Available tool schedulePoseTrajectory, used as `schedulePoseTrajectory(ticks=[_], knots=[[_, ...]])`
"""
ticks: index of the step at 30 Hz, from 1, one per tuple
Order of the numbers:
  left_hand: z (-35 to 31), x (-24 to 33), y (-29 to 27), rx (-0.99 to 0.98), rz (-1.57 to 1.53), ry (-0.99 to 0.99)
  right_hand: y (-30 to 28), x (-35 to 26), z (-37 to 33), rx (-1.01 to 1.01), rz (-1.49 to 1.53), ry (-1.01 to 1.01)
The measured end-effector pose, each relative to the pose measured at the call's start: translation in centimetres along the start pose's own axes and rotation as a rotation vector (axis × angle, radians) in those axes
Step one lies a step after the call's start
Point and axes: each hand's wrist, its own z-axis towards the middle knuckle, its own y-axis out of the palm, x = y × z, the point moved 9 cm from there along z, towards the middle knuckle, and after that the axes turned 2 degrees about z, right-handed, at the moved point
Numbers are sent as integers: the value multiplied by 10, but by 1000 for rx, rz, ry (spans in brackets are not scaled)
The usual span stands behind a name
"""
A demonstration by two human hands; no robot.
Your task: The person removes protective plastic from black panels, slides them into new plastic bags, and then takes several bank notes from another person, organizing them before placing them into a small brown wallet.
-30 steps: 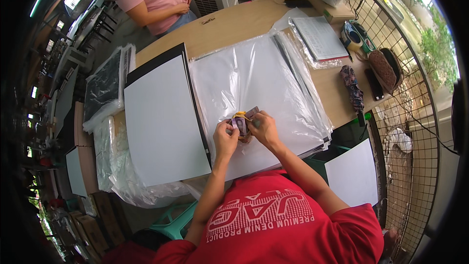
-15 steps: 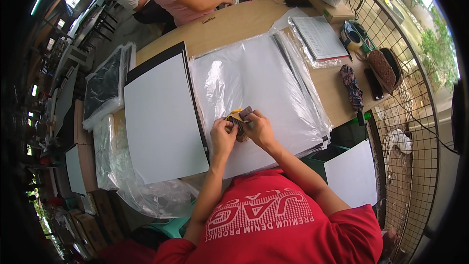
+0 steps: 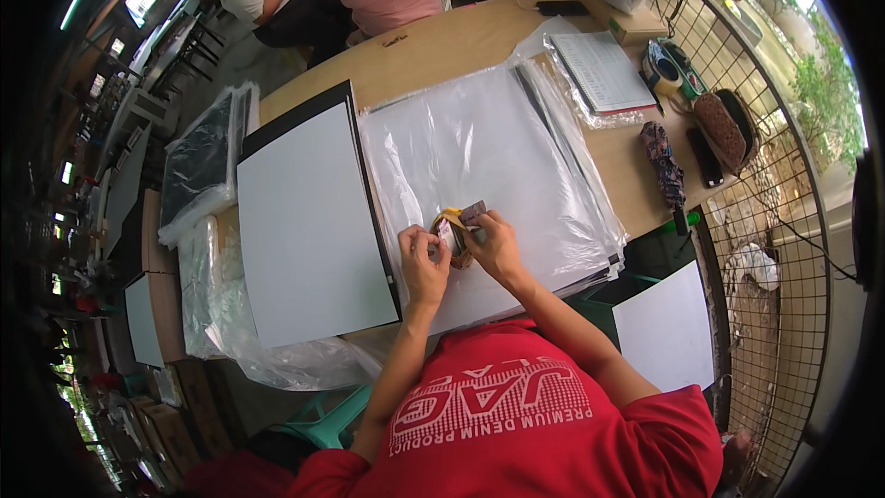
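Observation:
Both hands meet over a large sheet in clear plastic (image 3: 479,157) on the table. Between them is a small brown pouch (image 3: 462,261) with a yellow edge along its opening, apparently a coin purse. My left hand (image 3: 426,267) is closed in a pinch at the pouch's left side, where a small pale pinkish piece shows at the fingertips. My right hand (image 3: 499,249) is closed on the other side, and a small brownish-grey folded piece (image 3: 473,213) sticks up from its fingers. What the piece is cannot be made out. The fingers hide much of the pouch.
Left of the plastic lies a big grey-white sheet on a black board (image 3: 309,221). Along the right are a spiral notebook (image 3: 604,72), a tape roll (image 3: 662,81), a folded umbrella (image 3: 664,166) and a brown case (image 3: 722,132). A wire fence (image 3: 774,249) borders the right; two people are beyond the table.
The pouch's opening shows wider, and a pale pinkish piece now shows by my left fingers. The person in pink has shifted right with an arm stretched out, and another seated person shows more.

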Motion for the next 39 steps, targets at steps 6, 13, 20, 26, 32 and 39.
schedulePoseTrajectory(ticks=[6,13,20,26,32,39], knots=[[-4,-3,3,-45,-9,-50,-1,-6,-3,8,-7,18],[10,-3,-3,-165,61,-301,0,-8,-6,-17,-13,0],[12,9,-1,-239,124,-253,1,-7,-8,-19,-9,10],[5,18,1,-188,125,-33,2,-2,-11,-5,30,3],[2,20,3,-243,232,-116,-1,-3,-13,9,66,-3],[6,16,21,-368,430,-95,-1,-9,-14,-26,101,-23]])
